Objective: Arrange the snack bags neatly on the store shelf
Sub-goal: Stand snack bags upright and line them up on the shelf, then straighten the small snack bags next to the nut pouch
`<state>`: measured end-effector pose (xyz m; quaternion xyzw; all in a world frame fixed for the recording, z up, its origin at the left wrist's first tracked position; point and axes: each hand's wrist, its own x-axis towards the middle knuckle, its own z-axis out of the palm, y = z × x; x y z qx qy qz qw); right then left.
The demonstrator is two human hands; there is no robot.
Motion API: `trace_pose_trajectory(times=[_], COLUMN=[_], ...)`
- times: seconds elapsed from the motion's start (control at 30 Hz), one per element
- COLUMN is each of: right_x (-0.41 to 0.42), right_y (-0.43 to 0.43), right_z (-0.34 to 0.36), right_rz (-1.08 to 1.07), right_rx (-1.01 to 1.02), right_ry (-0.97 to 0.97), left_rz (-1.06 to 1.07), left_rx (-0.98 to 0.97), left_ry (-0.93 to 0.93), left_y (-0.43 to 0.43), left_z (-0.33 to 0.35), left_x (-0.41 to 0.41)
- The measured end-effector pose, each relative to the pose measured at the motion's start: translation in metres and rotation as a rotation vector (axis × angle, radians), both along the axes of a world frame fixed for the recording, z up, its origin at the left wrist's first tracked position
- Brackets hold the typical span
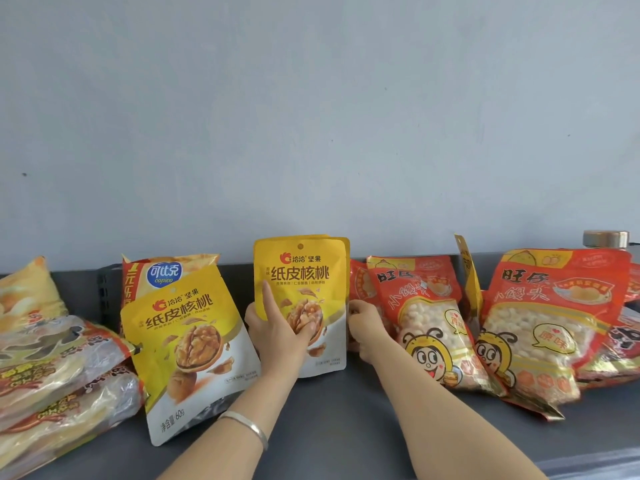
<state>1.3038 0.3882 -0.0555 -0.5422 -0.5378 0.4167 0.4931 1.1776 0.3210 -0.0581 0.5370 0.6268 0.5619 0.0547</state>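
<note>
The left hand grips an upright yellow walnut bag from the front: the forefinger lies up the bag face and the thumb presses across the printed walnut. The right hand is at the bag's right edge, fingers curled toward its back; whether it clamps the bag cannot be told. A second yellow edge shows just behind the bag's top. The bag stands on the dark grey shelf against the pale wall.

A second walnut bag leans tilted just to the left, in front of a chips bag. Clear-wrapped packs lie stacked at far left. Two red bun-snack bags lean to the right, with a thin yellow bag between them. A silver bracelet circles the left wrist.
</note>
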Motion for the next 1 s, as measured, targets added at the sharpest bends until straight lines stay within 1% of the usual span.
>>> trace_pose_trajectory(times=[0.17, 0.3, 0.4, 0.47, 0.57, 0.67, 0.8, 0.87, 0.93, 1.0], right_x=[-0.003, -0.001, 0.003, 0.005, 0.003, -0.006, -0.028, -0.044, -0.065, -0.087], right_y=[0.003, -0.006, -0.019, -0.028, -0.044, -0.060, -0.091, -0.103, -0.107, -0.108], right_z=[0.000, 0.002, 0.009, 0.018, 0.032, 0.037, 0.038, 0.036, 0.031, 0.027], right_rz=[0.027, 0.078, 0.046, -0.043, -0.109, -0.246, -0.366, -0.323, -0.135, 0.039], right_rx=[0.015, 0.011, 0.031, 0.103, 0.230, 0.416, 0.664, 0.744, 0.745, 0.726], right_ry=[-0.065, -0.112, -0.157, -0.187, -0.254, -0.364, -0.437, -0.448, -0.494, -0.608], left_rz=[0.046, 0.108, 0.151, 0.146, 0.120, 0.095, 0.062, 0.091, 0.152, 0.231], left_rx=[0.068, 0.127, 0.136, 0.161, 0.200, 0.257, 0.312, 0.289, 0.256, 0.217], left_ry=[0.103, 0.245, 0.336, 0.364, 0.387, 0.428, 0.481, 0.505, 0.511, 0.480], left_y=[0.000, -0.005, -0.012, -0.015, -0.020, -0.026, -0.039, -0.047, -0.054, -0.062], left_z=[-0.003, 0.000, 0.004, 0.006, 0.012, 0.020, 0.028, 0.029, 0.027, 0.024], left_x=[0.002, 0.005, 0.005, 0.003, 0.003, -0.001, -0.025, -0.044, -0.066, -0.086])
